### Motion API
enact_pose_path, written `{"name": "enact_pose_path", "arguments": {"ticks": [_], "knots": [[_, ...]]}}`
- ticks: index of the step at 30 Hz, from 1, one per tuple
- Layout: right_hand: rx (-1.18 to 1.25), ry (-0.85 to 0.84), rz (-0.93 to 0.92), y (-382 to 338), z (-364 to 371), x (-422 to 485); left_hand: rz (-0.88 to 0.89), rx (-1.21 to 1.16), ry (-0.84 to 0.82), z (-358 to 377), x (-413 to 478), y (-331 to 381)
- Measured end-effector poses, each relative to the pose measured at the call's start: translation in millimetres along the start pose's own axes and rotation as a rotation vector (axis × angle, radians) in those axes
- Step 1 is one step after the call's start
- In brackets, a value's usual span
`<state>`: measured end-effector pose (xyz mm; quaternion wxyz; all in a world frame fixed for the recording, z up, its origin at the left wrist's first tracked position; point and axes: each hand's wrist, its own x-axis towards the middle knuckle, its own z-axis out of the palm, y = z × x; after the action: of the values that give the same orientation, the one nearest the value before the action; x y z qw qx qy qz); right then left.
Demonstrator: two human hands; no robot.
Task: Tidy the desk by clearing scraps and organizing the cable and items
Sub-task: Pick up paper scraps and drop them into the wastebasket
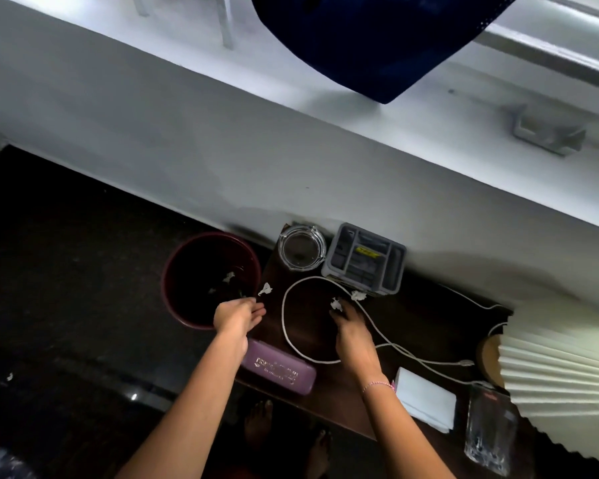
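Note:
On the dark wooden desk [426,316] a white cable [287,326] lies in a loose loop. White paper scraps lie on it: one [265,289] at the left edge, one [336,303] inside the loop, one [358,296] by the grey organizer. My right hand [348,323] reaches inside the loop, fingertips at the middle scrap; whether it pinches the scrap is unclear. My left hand [237,314] hovers with relaxed fingers over the rim of a dark red bin [173,271] that holds several scraps.
A glass ashtray [301,248] and a grey compartment organizer [363,261] stand at the wall. A purple case [279,369], a white napkin stack [424,399], a clear packet [490,433] and a pleated lamp shade [561,368] occupy the desk's front and right.

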<state>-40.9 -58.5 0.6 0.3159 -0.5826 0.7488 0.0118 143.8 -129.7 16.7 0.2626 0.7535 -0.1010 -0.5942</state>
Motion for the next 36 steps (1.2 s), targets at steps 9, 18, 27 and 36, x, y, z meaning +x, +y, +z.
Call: {"name": "enact_pose_path", "arguments": {"ticks": [9,18,27,36], "knots": [[0.286,-0.027,-0.036,-17.0,7.2,-7.9,-0.054,0.001,-0.083,0.8,-24.4,-14.3],[0.793,-0.128,-0.087,-82.3,6.4,-26.9,-0.049,-0.183,-0.122,-9.5,-36.3,-11.3],[0.9,-0.254,-0.134,-102.6,8.9,-33.0,0.014,-0.25,-0.083,-45.5,-20.2,-5.1],[1.017,-0.148,0.081,-69.8,14.9,-34.5,0.116,-0.371,0.163,-72.7,9.0,34.3]]}}
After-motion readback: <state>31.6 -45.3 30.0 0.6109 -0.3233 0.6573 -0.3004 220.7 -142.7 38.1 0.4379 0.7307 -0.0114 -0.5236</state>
